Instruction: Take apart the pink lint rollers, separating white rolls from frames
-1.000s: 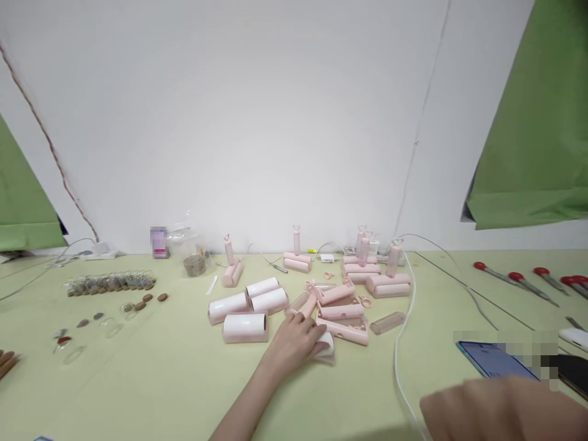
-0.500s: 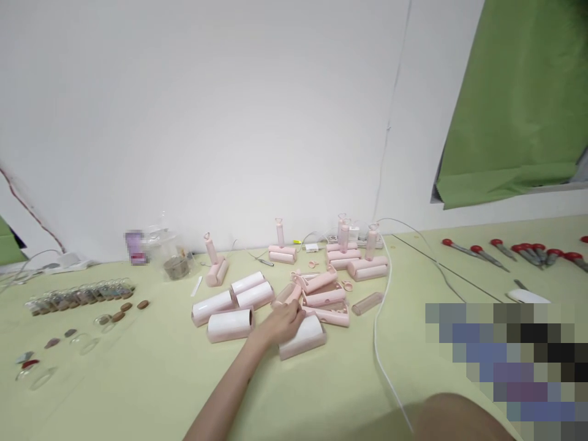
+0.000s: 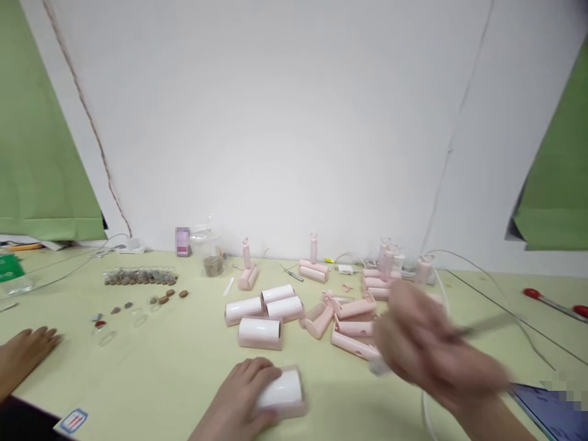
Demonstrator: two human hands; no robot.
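My left hand (image 3: 245, 392) is closed round a white roll (image 3: 287, 387) in a pinkish clear cover, lying at the table's front. Raised over the right side of the table, my right hand (image 3: 432, 343) is blurred and closed on a white-handled tool (image 3: 377, 366) with a thin grey blade-like end. Behind it lie several open pink holders (image 3: 353, 346), partly covered by the hand. More white rolls (image 3: 260, 332) rest in pinkish covers left of these holders.
Another person's hand (image 3: 30, 349) lies flat at the left edge. Small glass bottles (image 3: 140, 275) and brown stoppers (image 3: 184, 294) stand behind it. Pink rollers with handles (image 3: 313, 271) line the wall. A white cable (image 3: 427, 416) crosses the right side, near red-handled tools (image 3: 531, 294).
A hand has left the pink holders. My left hand now grips the white roll, which is nearer to me. The tool from the right is in my right hand. The view has turned left.
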